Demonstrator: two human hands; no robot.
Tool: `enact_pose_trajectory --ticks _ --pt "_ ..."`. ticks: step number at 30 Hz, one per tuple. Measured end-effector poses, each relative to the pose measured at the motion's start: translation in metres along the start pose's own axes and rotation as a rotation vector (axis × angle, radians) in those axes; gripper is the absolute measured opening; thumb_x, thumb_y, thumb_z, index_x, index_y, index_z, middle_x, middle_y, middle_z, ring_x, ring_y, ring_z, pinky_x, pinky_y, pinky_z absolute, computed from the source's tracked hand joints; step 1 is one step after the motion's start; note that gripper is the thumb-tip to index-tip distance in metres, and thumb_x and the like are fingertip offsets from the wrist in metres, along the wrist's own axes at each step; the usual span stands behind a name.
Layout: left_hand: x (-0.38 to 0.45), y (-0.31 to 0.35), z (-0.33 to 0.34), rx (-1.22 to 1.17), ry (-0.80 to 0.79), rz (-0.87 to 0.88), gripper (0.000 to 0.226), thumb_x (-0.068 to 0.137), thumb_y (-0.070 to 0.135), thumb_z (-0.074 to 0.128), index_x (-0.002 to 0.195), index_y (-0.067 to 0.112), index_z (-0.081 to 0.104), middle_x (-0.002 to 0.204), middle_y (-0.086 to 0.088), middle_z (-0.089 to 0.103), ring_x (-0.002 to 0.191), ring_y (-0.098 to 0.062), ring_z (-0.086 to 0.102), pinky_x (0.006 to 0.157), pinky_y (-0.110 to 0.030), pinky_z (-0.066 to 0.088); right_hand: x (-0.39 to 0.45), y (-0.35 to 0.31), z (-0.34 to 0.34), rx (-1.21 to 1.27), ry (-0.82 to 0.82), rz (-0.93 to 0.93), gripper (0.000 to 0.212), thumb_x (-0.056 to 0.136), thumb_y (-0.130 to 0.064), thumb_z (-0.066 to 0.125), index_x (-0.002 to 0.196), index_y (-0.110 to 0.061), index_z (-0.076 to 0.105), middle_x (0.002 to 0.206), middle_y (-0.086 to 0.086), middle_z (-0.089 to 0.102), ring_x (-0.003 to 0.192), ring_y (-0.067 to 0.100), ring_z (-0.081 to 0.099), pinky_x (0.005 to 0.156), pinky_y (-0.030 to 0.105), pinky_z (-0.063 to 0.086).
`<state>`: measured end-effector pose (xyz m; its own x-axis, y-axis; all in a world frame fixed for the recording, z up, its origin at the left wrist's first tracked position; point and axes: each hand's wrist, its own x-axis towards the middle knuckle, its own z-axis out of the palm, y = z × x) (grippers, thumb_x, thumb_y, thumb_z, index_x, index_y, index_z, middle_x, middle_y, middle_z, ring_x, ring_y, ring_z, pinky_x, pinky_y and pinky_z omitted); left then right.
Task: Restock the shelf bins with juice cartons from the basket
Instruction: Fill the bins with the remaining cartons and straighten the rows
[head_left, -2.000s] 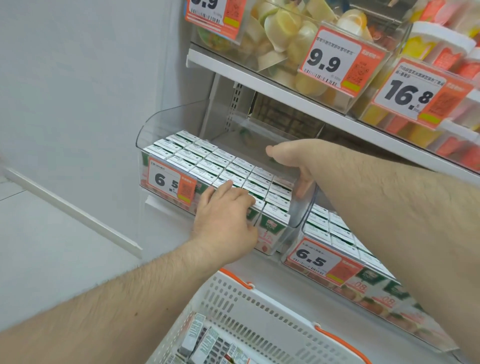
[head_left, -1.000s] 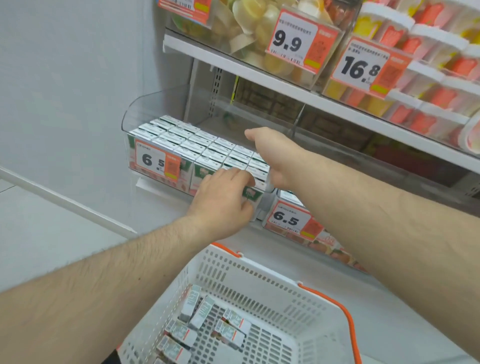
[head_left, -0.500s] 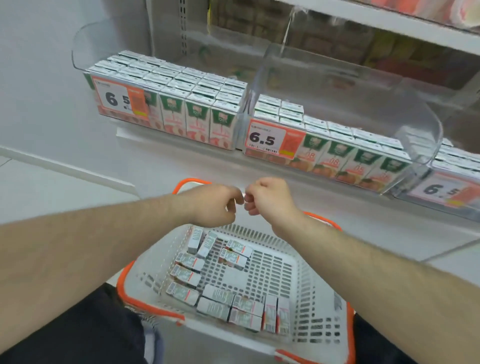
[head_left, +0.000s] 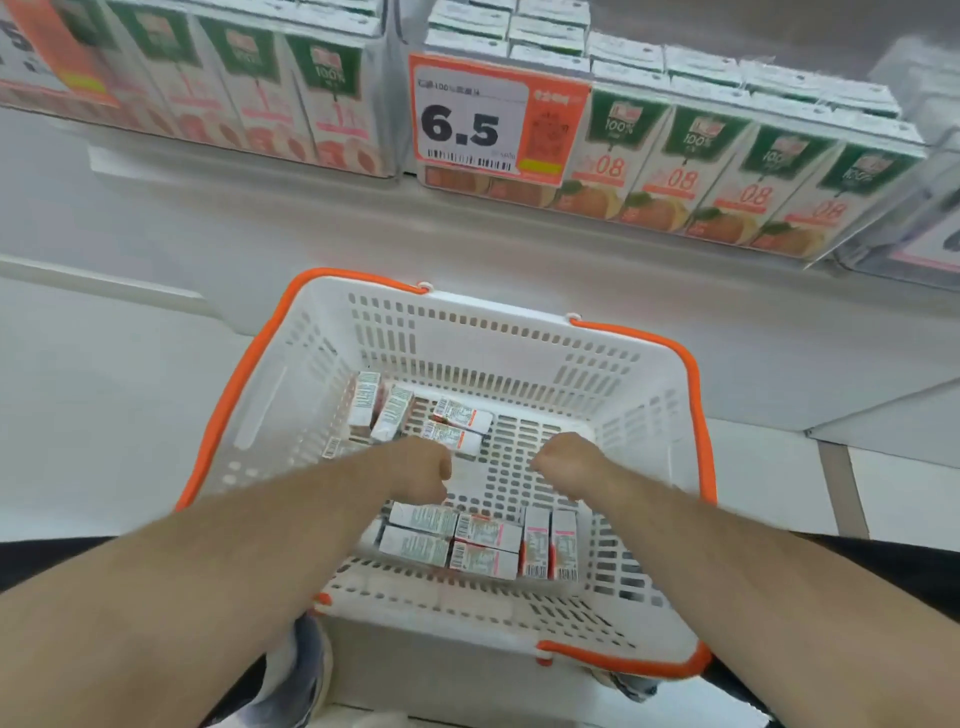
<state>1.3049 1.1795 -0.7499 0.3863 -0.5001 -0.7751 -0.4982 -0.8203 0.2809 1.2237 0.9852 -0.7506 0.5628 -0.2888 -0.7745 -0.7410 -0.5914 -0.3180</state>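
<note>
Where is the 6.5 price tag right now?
The price tag hangs at top centre of the head view, on the shelf bin front, above the basket.

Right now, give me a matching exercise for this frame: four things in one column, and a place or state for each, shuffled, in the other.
Things:
1. left hand
2. price tag
3. basket handles
4. loose cartons

Places or states:
A. orange
B. lying flat on the basket floor
C. curled, over the basket, holding nothing visible
D. on the bin front, reads 6.5

Pairs: 1-C, 2-D, 3-A, 4-B
</note>
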Motion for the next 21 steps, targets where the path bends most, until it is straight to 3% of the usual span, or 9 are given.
enact_pose_trajectory --ticks 1,2,3,5,10,12,14,15,21 --pt "0.009 -0.001 0.012 0.027 -0.052 0.0 0.044 0.095 0.024 0.052 0.139 0.026 0.049 0.15 0.0 0.042 0.133 -0.021 0.043 0.107 -0.033 0.038 0.008 0.011 0.006 -0.086 -0.022 -0.007 0.017 0.093 -0.005 0.045 0.083 -0.003 0.059 0.09 0.01 0.057 0.079 0.023 0.057 0.09 0.032 0.049" --pt "0.017 -0.003 0.021 0.066 -0.108 -0.007 0.048 0.095 0.023 0.051 0.141 0.033 0.046 0.154 -0.001 0.035 0.137 -0.023 0.038 0.11 -0.037 0.035 0.012 0.021 0.01 -0.12 -0.044 -0.006 0.024 0.095 -0.006 0.044 0.109 -0.003 0.063 0.116 0.012 0.059 0.106 0.026 0.058 0.104 0.033 0.043" --pt "0.025 -0.004 0.03 0.102 -0.165 -0.009 0.054 0.094 0.022 0.05 0.143 0.04 0.04 0.158 -0.003 0.026 0.141 -0.027 0.031 0.113 -0.043 0.032 0.015 0.03 0.014 -0.129 -0.081 0.001 0.04 0.097 -0.008 0.042 0.136 -0.009 0.053 0.144 0.01 0.047 0.131 0.027 0.045 0.112 0.033 0.036" --pt "0.036 -0.002 0.041 0.142 -0.256 0.0 0.065 0.093 0.02 0.049 0.147 0.048 0.027 0.16 -0.005 0.012 0.146 -0.034 0.016 0.116 -0.053 0.024 0.019 0.044 0.025 -0.145 -0.156 0.002 0.058 0.099 -0.008 0.036 0.154 -0.021 0.029 0.161 0.006 0.023 0.146 0.027 0.026 0.11 0.033 0.038" --pt "0.053 -0.005 0.066 0.059 -0.252 -0.006 0.072 0.089 0.032 0.055 0.149 0.047 0.018 0.16 -0.003 0.013 0.146 -0.034 0.013 0.114 -0.058 0.024 0.032 0.067 0.052 -0.116 -0.196 0.088 0.055 0.093 -0.018 0.04 0.146 -0.031 0.042 0.153 0.004 0.041 0.132 0.024 0.046 0.103 0.026 0.042" --pt "0.056 -0.01 0.074 0.039 -0.168 -0.013 0.069 0.087 0.04 0.059 0.148 0.042 0.026 0.156 -0.003 0.023 0.142 -0.029 0.024 0.113 -0.052 0.03 0.031 0.072 0.057 -0.05 -0.161 0.123 0.06 0.086 -0.018 0.043 0.144 -0.032 0.045 0.147 0.008 0.047 0.12 0.024 0.055 0.08 0.021 0.049" --pt "0.061 -0.018 0.077 0.028 -0.064 0.002 0.06 0.085 0.046 0.063 0.141 0.037 0.041 0.146 0.002 0.04 0.131 -0.022 0.04 0.106 -0.044 0.04 0.028 0.071 0.057 0.031 -0.129 0.149 0.057 0.082 -0.016 0.049 0.138 -0.029 0.051 0.13 0.008 0.058 0.091 0.018 0.063 0.053 0.018 0.044" --pt "0.063 -0.021 0.077 0.012 -0.033 0.009 0.057 0.084 0.047 0.065 0.136 0.034 0.046 0.139 0.004 0.047 0.123 -0.019 0.047 0.101 -0.04 0.044 0.027 0.072 0.056 0.056 -0.117 0.152 0.049 0.082 -0.015 0.053 0.13 -0.027 0.054 0.118 0.005 0.061 0.081 0.015 0.061 0.049 0.02 0.042" --pt "0.063 -0.03 0.067 -0.131 0.013 0.018 0.022 0.084 0.028 0.065 0.103 0.031 0.054 0.113 0.006 0.059 0.097 -0.012 0.055 0.078 -0.027 0.046 0.014 0.074 0.046 0.01 -0.037 0.104 0.029 0.082 0.002 0.051 0.104 -0.017 0.052 0.086 -0.002 0.051 0.075 0.016 0.049 0.053 0.024 0.036"
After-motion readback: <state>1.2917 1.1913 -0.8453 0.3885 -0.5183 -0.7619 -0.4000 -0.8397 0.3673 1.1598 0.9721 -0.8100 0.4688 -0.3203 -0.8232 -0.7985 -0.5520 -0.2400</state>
